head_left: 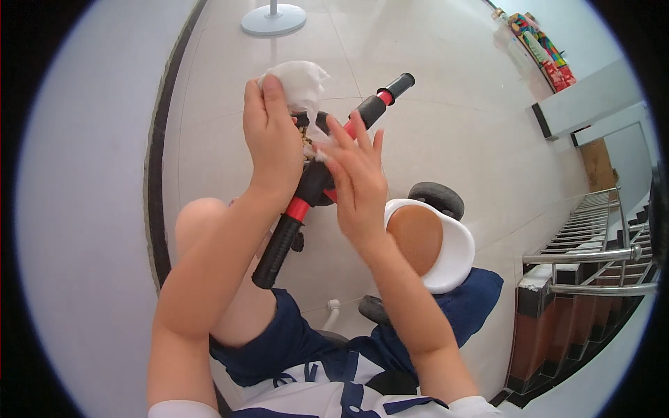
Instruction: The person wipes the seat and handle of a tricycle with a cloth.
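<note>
My left hand [273, 132] grips a crumpled white tissue [296, 80], the thumb lying over its edge. A thin strip of the tissue hangs down toward my right hand [359, 177]. That hand has its fingers extended and apart, with the fingertips beside the strip; whether they touch it is hard to tell. Just beneath both hands is a handlebar [298, 209] with black grips and red sections, running diagonally from lower left to upper right. Its middle is partly covered by my hands and the tissue.
A white ride-on seat with a brown pad [416, 237] and black wheels [437, 199] stand by my right forearm. Metal railings [585, 258] edge a staircase at the right. A round white base [273, 19] stands far ahead. A wall [90, 209] runs along the left.
</note>
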The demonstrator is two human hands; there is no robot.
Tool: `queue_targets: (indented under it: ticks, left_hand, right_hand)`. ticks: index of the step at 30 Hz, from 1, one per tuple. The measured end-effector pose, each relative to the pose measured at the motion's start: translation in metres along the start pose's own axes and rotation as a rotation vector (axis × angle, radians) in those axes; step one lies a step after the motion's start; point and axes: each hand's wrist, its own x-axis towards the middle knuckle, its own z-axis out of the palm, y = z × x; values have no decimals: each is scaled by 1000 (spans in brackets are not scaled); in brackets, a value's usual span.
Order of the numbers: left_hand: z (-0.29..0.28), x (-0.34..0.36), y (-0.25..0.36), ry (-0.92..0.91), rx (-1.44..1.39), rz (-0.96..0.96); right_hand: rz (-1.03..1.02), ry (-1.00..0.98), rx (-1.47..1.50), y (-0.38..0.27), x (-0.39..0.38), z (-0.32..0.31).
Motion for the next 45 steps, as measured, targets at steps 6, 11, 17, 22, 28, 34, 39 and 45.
queue_targets:
  ticks: [6, 11, 17, 22, 28, 34, 39, 45]
  left_hand:
    - [-5, 5, -6, 8, 41, 34]
    - [-11, 16, -5, 44, -1, -30]
    - [-20, 27, -2, 10, -36, -189]
    - [-24, 24, 0, -69, 40, -161]
    - [-47, 21, 3, -235, 303, 55]
    - [-73, -42, 55, -315, 827, 165]
    - [-79, -105, 69, -453, 1586, 337]
    - [-86, -140, 45, -295, 1039, 300]
  right_hand:
    - [65, 142, 146, -25, -15, -4]
    - [-29, 30, -49, -37, -24, 21]
    - [-72, -2, -42, -41, -39, 12]
    - [-114, -42, 59, -39, -47, 4]
    - [-61, -128, 192, -40, -53, -15]
    - [9, 75, 76, -14, -29, -40]
    - [-147, 120, -31, 14, 13, -6]
    - [-114, 95, 73, 20, 9, 12]
